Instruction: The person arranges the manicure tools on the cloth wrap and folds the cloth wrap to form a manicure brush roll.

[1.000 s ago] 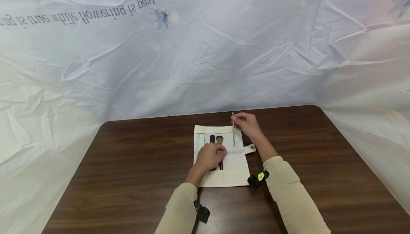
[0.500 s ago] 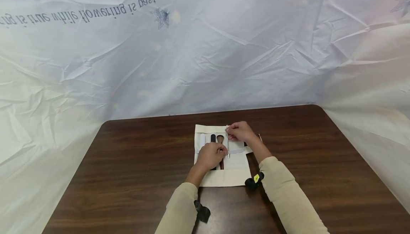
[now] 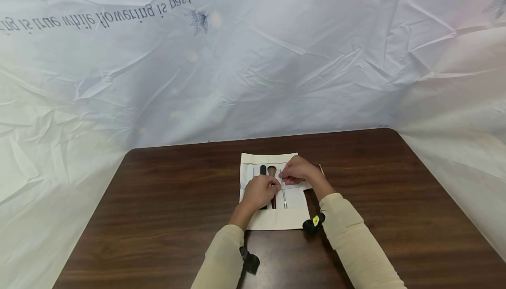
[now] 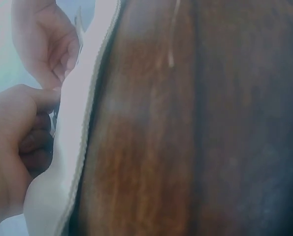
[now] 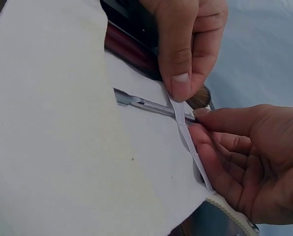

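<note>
My right hand (image 3: 297,170) pinches a metal cuticle pusher (image 5: 156,106) between thumb and fingers near its far end. The pusher passes under a white elastic band (image 5: 189,135), and its flat tip reaches the edge of the lower fold of a cream cloth roll-up pouch (image 3: 276,221). My left hand (image 3: 259,191) pinches the band just beside the pusher. Left of the pusher, a brush (image 3: 272,171) with brown bristles and a dark red handle sits under the band. Beside it lie a black flat bar (image 3: 263,170) and a white strip (image 3: 250,172), both partly hidden by my left hand.
The pouch lies open on a dark brown wooden table (image 3: 170,201). A thin pale stick (image 3: 321,169) shows just past my right wrist. A white printed sheet (image 3: 245,69) hangs behind the table.
My right hand has come down and toward me, sliding the cuticle pusher from above the pouch to under the band and near the lower fold. My left hand has stayed at the band.
</note>
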`<state>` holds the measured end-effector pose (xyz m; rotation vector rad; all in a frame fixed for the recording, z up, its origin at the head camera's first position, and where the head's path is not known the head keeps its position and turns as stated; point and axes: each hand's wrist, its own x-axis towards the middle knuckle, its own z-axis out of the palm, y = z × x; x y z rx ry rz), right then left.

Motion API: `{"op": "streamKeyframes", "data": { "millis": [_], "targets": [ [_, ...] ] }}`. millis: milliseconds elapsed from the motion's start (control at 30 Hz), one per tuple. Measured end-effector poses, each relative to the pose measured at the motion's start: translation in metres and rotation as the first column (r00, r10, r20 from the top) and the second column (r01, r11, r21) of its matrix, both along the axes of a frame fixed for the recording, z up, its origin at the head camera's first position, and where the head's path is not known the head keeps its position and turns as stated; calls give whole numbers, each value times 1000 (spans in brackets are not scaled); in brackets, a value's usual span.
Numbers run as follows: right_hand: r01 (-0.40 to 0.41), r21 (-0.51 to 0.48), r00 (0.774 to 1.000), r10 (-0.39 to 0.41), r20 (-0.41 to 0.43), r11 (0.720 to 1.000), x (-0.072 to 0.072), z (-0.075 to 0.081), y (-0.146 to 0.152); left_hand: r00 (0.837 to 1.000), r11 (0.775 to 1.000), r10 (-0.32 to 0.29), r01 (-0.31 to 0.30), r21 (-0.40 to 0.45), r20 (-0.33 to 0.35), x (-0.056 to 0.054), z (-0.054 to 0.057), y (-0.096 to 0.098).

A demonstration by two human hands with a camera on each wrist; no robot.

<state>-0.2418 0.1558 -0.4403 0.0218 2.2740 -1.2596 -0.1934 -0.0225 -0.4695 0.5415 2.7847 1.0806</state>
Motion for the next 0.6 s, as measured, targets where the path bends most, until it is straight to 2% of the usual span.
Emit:
{"op": "streamKeyframes", "data": {
  "millis": [200,300,400,500,600],
  "targets": [
    [2,89,997,5,-76,996,3,-1,2,1000,1000,3,-3,-19,-9,1,0,2],
    [8,82,990,4,-141,997,5,3,11,1000,1000,-1,1,-21,1,1,1,3],
    [60,13,973,-56,-224,998,7,10,32,1000,999,-3,3,-33,4,3,2,3],
    [129,-60,946,-141,-291,990,9,14,61,1000,999,-2,2,-48,-1,6,7,5],
    [183,-41,924,-186,-334,982,12,13,86,1000,999,-6,5,-53,-12,7,11,10]
  ]
}}
